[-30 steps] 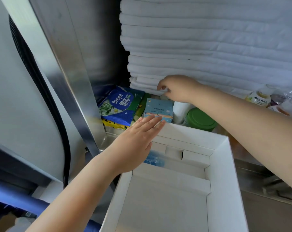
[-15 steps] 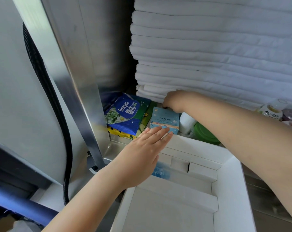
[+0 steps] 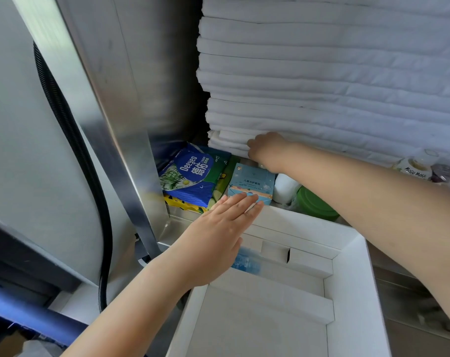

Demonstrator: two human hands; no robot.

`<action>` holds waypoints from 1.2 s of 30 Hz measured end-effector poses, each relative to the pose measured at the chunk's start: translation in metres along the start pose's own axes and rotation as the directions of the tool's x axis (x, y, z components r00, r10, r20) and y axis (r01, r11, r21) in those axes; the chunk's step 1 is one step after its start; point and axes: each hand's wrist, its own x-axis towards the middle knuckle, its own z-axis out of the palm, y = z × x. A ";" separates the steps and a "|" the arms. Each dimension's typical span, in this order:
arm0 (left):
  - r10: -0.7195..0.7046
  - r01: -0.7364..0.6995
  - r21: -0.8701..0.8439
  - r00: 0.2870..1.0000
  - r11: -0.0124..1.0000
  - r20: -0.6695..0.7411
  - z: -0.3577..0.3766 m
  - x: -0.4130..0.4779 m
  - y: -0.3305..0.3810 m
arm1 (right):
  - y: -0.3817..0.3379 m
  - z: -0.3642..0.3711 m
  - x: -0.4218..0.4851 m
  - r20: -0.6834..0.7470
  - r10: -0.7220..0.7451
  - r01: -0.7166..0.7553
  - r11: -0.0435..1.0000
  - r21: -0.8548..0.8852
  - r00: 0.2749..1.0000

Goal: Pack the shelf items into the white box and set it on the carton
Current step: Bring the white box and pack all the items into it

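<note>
— Where is the white box [image 3: 347, 292] seen?
— It is seen open, just below the edge of the shelf [image 3: 182, 220], in front of the shelf items.
— And the hands?
— The left hand [image 3: 218, 228] is held flat, fingers straight, over the box's far rim, fingertips at the light-blue packet [image 3: 252, 180]. The right hand [image 3: 267, 150] is reached behind that packet, under the stacked white cloths [image 3: 322, 99]. Its fingers are hidden, so its grip cannot be told.

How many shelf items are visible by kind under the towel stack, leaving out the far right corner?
Soft packs: 3, blue pack, green pack, yellow pack
Boxes: 1, light blue box
Rolls: 1, white roll
Tubs: 1, green-lidded tub
Total: 6
</note>
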 end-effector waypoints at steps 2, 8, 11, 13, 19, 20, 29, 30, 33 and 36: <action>0.004 -0.004 0.003 1.000 1.000 -0.002 0.000 0.000 0.000 | 0.002 -0.004 -0.003 -0.026 0.023 -0.024 0.999 -0.024 0.999; 0.004 -0.004 0.011 1.000 1.000 0.020 0.000 0.001 -0.001 | 0.017 -0.015 -0.025 -0.315 0.114 -0.067 0.985 0.157 0.942; 0.014 -0.014 0.012 1.000 1.000 0.020 0.000 0.001 -0.001 | 0.018 -0.014 -0.053 -0.505 0.206 -0.024 0.939 0.344 0.838; 0.020 -0.020 0.012 1.000 1.000 0.010 0.000 0.000 -0.001 | 0.016 -0.012 -0.076 -0.567 0.266 0.036 0.884 0.466 0.780; 0.025 -0.025 -0.012 1.000 1.000 -0.007 0.001 0.001 -0.003 | -0.010 -0.002 -0.151 -0.529 0.478 0.132 0.643 0.755 0.701; 0.024 -0.024 -0.021 1.000 0.999 -0.007 0.001 0.002 -0.003 | -0.015 -0.001 -0.162 -0.520 0.493 0.154 0.606 0.781 0.698; 0.023 -0.023 -0.033 1.000 0.999 -0.010 0.005 0.003 -0.006 | -0.043 0.021 -0.210 -0.177 0.464 0.134 0.124 0.983 0.868; 0.024 -0.024 -0.029 1.000 0.999 -0.011 0.005 0.003 -0.006 | -0.045 0.023 -0.212 -0.156 0.444 0.118 0.112 0.987 0.882; 0.027 -0.027 -0.026 1.000 0.999 -0.011 0.005 0.003 -0.006 | -0.052 0.024 -0.217 -0.105 0.365 0.057 0.140 0.988 0.925; 0.020 -0.020 -0.032 1.000 0.999 -0.006 0.005 0.003 -0.007 | -0.059 0.026 -0.215 -0.066 0.298 0.013 0.175 0.984 0.952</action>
